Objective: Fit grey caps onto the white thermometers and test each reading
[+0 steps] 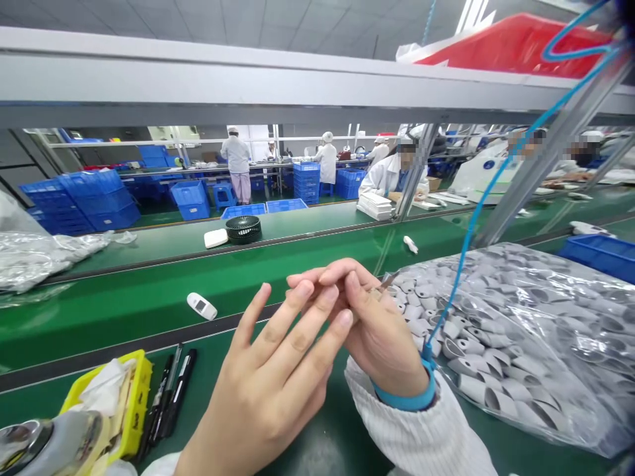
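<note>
My left hand [278, 377] is raised in the middle, back towards me, with its fingers stretched and its little finger apart. Its fingertips meet or overlap those of my right hand [380, 330]; whether anything small lies between them is hidden. Curled fingers and a bent thumb close my right hand round a slim pointed tool [389, 281], of which only a dark tip shows past the knuckles. A blue wrist strap [407, 396] with a coiled cord circles my right wrist. Beside that hand lies a clear bag of grey-white curved plastic shells [496, 357].
A white handheld device with a small screen [202, 307] and a small white part [410, 244] lie on the green belt [268, 277]. Black pens [169, 393] lie by a yellow basket [141, 403]. A metal upright [526, 165] stands right; a shelf beam [248, 79] crosses above. Co-workers sit beyond.
</note>
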Demonstrator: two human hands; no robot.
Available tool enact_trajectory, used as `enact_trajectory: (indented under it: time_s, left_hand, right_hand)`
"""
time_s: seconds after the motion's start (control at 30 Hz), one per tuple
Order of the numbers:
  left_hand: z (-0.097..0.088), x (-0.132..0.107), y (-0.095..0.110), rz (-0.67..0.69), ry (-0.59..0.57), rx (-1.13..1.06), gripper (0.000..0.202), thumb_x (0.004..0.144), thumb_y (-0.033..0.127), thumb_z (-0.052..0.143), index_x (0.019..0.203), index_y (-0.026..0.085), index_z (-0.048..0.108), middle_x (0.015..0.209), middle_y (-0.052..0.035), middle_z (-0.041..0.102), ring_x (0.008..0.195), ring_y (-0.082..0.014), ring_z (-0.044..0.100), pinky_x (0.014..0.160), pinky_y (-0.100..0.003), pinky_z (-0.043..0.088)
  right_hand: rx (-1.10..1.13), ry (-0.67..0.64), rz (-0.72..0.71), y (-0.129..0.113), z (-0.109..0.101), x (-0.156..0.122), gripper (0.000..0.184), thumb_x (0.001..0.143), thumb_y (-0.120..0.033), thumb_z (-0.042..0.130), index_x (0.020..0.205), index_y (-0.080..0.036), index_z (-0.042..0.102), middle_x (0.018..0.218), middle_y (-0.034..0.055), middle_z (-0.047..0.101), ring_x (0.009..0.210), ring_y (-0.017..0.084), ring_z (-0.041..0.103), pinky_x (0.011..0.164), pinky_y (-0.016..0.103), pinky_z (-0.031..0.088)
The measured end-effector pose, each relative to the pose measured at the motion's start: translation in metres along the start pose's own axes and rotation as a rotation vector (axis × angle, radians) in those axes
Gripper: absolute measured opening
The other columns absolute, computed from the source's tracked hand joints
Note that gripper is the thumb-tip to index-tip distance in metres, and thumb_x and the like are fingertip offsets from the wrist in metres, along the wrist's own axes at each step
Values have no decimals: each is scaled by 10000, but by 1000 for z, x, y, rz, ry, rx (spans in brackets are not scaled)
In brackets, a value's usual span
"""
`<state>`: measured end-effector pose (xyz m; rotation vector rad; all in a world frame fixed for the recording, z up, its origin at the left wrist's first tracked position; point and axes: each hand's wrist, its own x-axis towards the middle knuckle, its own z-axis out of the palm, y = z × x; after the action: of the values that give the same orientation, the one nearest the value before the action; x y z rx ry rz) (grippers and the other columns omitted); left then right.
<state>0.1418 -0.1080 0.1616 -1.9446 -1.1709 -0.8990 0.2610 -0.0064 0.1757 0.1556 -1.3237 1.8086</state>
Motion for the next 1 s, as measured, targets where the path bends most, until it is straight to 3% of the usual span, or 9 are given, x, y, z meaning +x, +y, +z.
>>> enact_trajectory:
  time_s: [0.3, 0.53, 0.8, 1.0]
  left_hand:
    - [-6, 1, 7, 69, -9, -32, 328, 1020, 49, 472, 1283, 97, 661, 1382, -88, 679, 1525, -157, 363, 1291, -477, 186]
    - [-10, 0, 11, 73, -25, -36, 315, 996, 31, 520, 1262, 98, 675, 1378, -71, 685, 1517, -156, 379, 1280, -422, 247]
    - [-13, -2, 11, 81, -40, -37, 284, 990, 52, 568, 1249, 94, 677, 1325, -72, 726, 1462, -162, 472, 1243, -370, 346]
    - [-17, -5, 11, 100, -50, -33, 291, 1004, 92, 560, 1276, 102, 661, 1340, -65, 720, 1481, -167, 443, 1236, -358, 365]
  right_hand:
    - [121, -98, 16, 0, 1, -1, 247, 1043, -307, 533, 846, -197, 633, 853, 19, 660, 831, 109, 649, 786, 219, 517]
    - [114, -114, 30, 0, 2, -2, 129, 1029, -308, 542, 941, -225, 585, 862, 12, 624, 804, 134, 605, 802, 289, 498]
    - [71, -151, 34, 2, 2, -1, 188, 1016, -347, 565, 881, -217, 556, 856, 17, 594, 786, 140, 571, 824, 312, 494]
    - [64, -181, 23, 0, 3, -4, 206, 1027, -340, 557, 872, -205, 554, 867, 22, 593, 814, 127, 572, 821, 277, 484]
